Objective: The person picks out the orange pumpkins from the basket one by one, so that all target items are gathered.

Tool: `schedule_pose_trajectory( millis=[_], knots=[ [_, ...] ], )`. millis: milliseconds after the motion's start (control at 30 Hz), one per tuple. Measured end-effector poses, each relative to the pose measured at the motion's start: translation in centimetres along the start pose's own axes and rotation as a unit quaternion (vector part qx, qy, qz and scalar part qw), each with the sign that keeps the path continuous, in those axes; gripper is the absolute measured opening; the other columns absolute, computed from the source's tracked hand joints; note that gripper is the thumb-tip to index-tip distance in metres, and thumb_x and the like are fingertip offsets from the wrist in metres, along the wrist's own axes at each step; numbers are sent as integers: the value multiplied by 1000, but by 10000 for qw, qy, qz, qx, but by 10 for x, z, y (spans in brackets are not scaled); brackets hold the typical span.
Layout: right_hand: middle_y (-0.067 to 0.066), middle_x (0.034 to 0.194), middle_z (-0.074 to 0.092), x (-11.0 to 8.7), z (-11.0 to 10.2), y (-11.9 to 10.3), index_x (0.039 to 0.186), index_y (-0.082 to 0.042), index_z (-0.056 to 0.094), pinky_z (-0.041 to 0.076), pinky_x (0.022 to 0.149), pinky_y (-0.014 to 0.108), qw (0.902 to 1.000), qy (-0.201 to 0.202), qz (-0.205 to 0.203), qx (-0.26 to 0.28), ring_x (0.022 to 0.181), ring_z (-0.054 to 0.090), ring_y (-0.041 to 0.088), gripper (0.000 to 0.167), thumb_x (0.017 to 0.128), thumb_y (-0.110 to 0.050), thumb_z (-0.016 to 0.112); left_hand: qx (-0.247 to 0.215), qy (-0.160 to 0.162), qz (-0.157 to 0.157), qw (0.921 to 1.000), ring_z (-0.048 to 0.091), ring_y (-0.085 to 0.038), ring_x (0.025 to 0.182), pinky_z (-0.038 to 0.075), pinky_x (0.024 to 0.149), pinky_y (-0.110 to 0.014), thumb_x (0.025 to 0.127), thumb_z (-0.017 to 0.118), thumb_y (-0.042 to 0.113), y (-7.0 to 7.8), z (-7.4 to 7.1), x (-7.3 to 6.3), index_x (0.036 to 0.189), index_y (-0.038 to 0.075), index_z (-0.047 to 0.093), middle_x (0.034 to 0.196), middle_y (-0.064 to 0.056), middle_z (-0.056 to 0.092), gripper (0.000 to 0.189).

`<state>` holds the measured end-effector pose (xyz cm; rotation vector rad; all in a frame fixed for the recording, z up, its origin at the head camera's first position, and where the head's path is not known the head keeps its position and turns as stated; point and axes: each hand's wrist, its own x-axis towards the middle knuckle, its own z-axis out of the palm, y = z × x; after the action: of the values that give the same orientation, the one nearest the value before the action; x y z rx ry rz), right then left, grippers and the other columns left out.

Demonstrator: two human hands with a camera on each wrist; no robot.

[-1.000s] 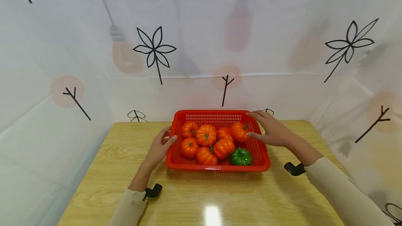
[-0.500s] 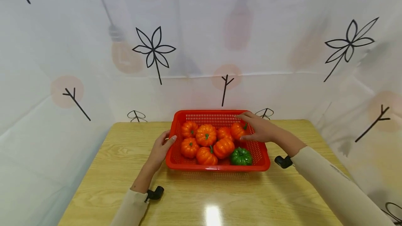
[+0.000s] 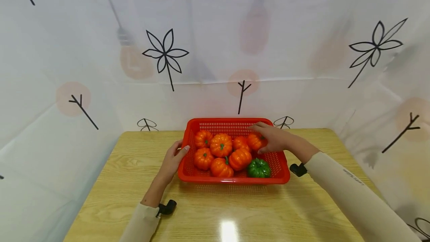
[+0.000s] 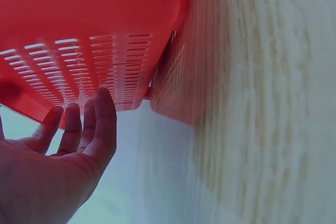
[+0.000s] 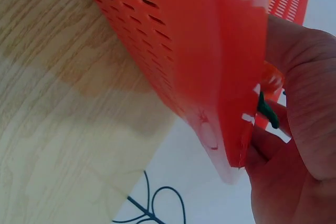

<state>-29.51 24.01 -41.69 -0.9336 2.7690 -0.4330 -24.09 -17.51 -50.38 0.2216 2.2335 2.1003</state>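
A red plastic basket (image 3: 231, 180) holds several small orange pumpkins (image 3: 221, 145) and one green pumpkin (image 3: 258, 168). My left hand (image 3: 172, 161) holds the basket's left side, thumb over the rim; in the left wrist view its fingers (image 4: 104, 119) lie along the outside of the slotted wall. My right hand (image 3: 275, 138) reaches over the right rim and grips the orange pumpkin (image 3: 255, 141) at the back right, fingers over its far side and thumb on the near side. In the right wrist view its green stem (image 5: 268, 110) shows between rim and hand; most of it is hidden.
The basket stands toward the back of a light wooden table (image 3: 201, 212). Close behind the table hangs a white cloth (image 3: 215, 100) printed with flowers and bulbs, and it also closes in both sides. A black wrist camera (image 3: 167, 207) sits on the left cuff.
My right hand has moved left and inward from the basket's right rim, and its fingers have closed round the back-right orange pumpkin. The left hand and basket have stayed nearly still.
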Motion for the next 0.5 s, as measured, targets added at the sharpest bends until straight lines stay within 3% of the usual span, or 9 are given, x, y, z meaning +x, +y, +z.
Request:
schedule_pose_trajectory(
  millis=[500],
  knots=[
    [24, 152, 54, 3, 2, 1, 151, -4, 54, 40, 114, 69, 9999, 42, -123, -111, 138, 51, 49, 76, 85, -20, 88, -13, 63, 59, 10000, 64, -41, 123, 62, 94, -44, 108, 63, 36, -2, 1, -1, 152, 9, 51, 143, -21, 57, 53]
  ],
)
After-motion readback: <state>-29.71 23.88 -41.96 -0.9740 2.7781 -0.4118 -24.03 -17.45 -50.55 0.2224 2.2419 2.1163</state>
